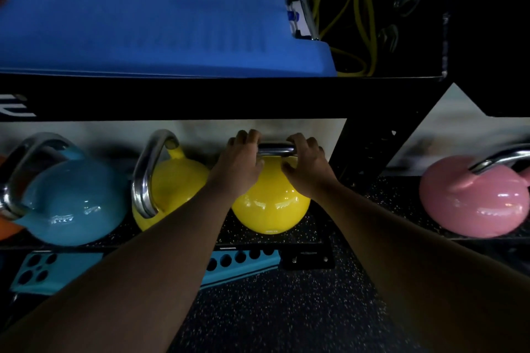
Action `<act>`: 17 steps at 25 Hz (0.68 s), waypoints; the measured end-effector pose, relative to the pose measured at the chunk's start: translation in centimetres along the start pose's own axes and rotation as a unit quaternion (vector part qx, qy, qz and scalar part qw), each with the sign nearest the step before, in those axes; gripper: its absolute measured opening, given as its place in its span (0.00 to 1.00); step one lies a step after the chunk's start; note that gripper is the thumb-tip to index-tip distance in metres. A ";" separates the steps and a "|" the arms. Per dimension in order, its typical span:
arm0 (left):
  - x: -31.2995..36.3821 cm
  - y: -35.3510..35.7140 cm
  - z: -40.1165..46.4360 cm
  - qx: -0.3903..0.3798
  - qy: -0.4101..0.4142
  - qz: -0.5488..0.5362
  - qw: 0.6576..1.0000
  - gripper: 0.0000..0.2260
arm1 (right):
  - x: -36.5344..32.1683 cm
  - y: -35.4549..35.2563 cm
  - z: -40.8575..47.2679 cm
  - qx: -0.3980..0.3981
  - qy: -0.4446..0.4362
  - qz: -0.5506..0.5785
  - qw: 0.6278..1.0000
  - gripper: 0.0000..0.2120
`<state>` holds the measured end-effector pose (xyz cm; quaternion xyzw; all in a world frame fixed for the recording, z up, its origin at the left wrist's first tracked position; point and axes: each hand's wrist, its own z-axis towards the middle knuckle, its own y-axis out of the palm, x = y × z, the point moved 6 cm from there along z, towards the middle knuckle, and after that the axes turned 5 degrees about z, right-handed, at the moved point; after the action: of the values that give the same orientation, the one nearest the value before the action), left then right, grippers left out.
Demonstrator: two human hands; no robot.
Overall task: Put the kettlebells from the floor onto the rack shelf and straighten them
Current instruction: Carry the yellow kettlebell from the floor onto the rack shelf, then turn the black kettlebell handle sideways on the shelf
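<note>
A yellow kettlebell [271,206] is seated upright on the lower rack shelf [309,226], just left of the black rack upright [364,152]. Its chrome handle [276,149] is gripped at both ends: the left hand [239,163] is clenched around the left end, and the right hand [305,165] is clenched around the right end. Only a short middle section of the handle is left exposed between the two hands.

Relative to the gripped yellow kettlebell, the following items are located:

- Immediately to its left, a second yellow kettlebell [172,183] is placed on the same shelf, with its handle turned edge-on toward the camera. Whether the two bodies touch cannot be told, as the left forearm covers the gap.
- Further left, a teal kettlebell [74,203] is seen, its handle tilted to the left.
- To its right, beyond the rack upright, a pink kettlebell [476,206] is seen on a shelf section, its handle leaning to the right.
- Above it, on the upper shelf, a blue mat [149,20] is laid flat, with a yellow resistance band [358,17] beside the mat's right end.
- Below it, the speckled black floor [286,309] is visible.
</note>
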<state>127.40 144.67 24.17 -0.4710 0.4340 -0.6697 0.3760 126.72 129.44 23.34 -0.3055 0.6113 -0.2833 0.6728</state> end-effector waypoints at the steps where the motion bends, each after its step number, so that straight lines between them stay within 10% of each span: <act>1: 0.2 -0.2 -0.7 0.006 0.004 0.015 1.000 0.20 | 0.0 -0.2 -0.7 -0.002 -0.004 0.004 1.000 0.28; 6: 1.8 -3.1 -2.5 0.055 0.080 0.083 0.992 0.20 | 0.9 -2.0 -5.0 0.003 0.032 0.061 0.998 0.35; 17: 18.2 -2.4 -5.1 0.004 0.221 0.108 0.969 0.11 | 8.4 -14.9 -14.9 0.094 0.069 -0.053 0.992 0.16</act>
<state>117.31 130.02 31.03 -0.2606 0.5517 -0.7143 0.3427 112.57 112.42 28.26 -0.2527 0.6096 -0.3956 0.6387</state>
